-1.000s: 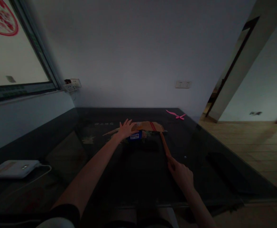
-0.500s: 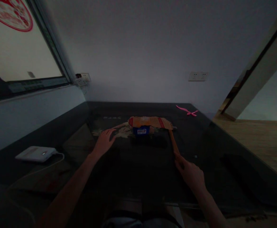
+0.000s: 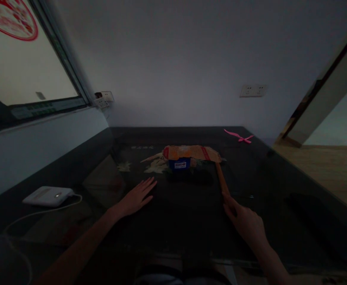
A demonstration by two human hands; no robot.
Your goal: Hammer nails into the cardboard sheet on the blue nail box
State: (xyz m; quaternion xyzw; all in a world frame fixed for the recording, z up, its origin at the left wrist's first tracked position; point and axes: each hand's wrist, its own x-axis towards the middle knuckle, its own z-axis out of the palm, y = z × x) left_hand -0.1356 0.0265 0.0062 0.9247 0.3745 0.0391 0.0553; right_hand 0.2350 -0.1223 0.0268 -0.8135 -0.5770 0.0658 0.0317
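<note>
My right hand (image 3: 246, 221) is closed round the lower end of a long wooden handle (image 3: 221, 178). The handle runs up to a long, curved head covered in tan cardboard (image 3: 191, 151) with red bands; by its outline the tool looks like a sickle, with a thin point towards the left. A small blue box (image 3: 179, 164) with a white label is just below the cardboard, partly hidden by it. My left hand (image 3: 138, 196) rests palm down on the table, fingers stretched out, nearer to me than the tool and holding nothing.
The dark glossy table (image 3: 176, 221) carries printed pale flowers. A white power bank (image 3: 47, 196) with a cable lies at the left, a pink ribbon (image 3: 240, 137) at the back right, and a dark flat object (image 3: 319, 221) at the right. The wall (image 3: 173, 79) borders the far edge.
My left hand has let go of the cardboard-covered head and drawn back towards me onto the table. My right hand keeps its hold on the handle. The camera view has turned slightly left.
</note>
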